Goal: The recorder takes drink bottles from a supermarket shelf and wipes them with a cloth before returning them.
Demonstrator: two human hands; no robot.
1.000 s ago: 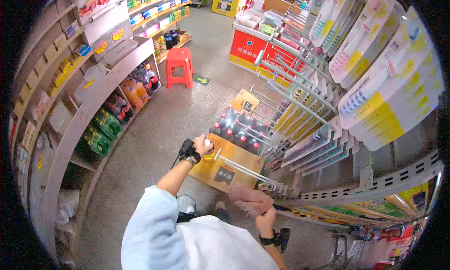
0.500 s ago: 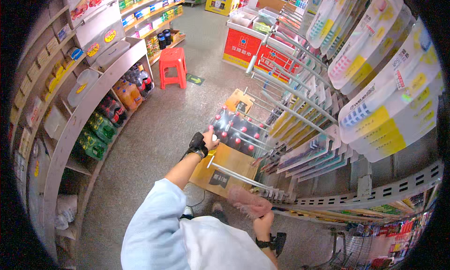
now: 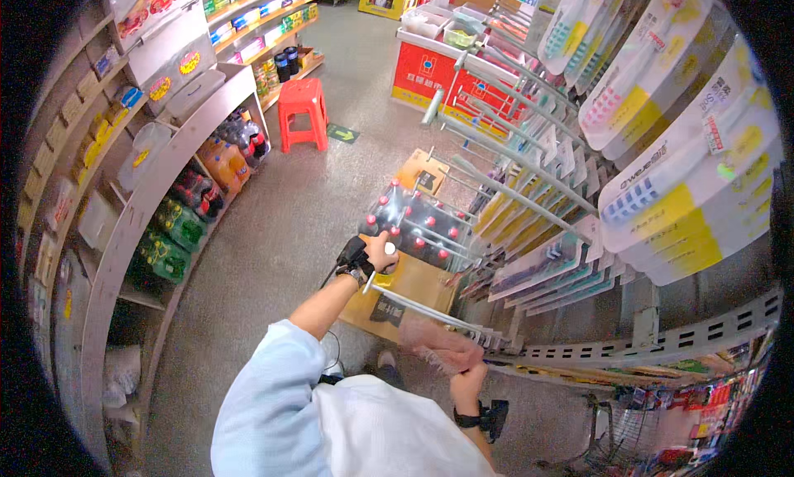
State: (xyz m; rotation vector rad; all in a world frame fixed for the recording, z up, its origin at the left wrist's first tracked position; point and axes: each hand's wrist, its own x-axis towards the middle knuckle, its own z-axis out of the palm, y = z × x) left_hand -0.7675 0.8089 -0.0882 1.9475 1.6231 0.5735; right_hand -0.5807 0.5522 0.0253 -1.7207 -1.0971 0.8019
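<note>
My left hand (image 3: pixel 379 252), wearing a black strap and a watch, is closed round a small bottle with a white cap (image 3: pixel 389 249) and a yellow lower part. It is held above a brown cardboard box (image 3: pixel 419 277), beside a pack of dark bottles with red caps (image 3: pixel 418 225). Lower right, my right hand (image 3: pixel 469 381) is closed on one end of a pink cloth (image 3: pixel 438 345), which hangs out toward the left. The cloth lies near the lower metal hook (image 3: pixel 430 311) of the display rack. How the fingers wrap the bottle is only partly visible.
Long metal hooks (image 3: pixel 496 150) stick out from the right, with hanging packs of toothbrushes (image 3: pixel 662 204). Shelves with soft-drink bottles (image 3: pixel 174 225) curve along the left. A red stool (image 3: pixel 303 115) and a red-fronted counter (image 3: pixel 422 71) stand farther off. A wire cart (image 3: pixel 616 427) is lower right.
My left hand has moved slightly right and nearer with the bottle, showing more of its yellow part. My right hand and the pink cloth have shifted a little.
</note>
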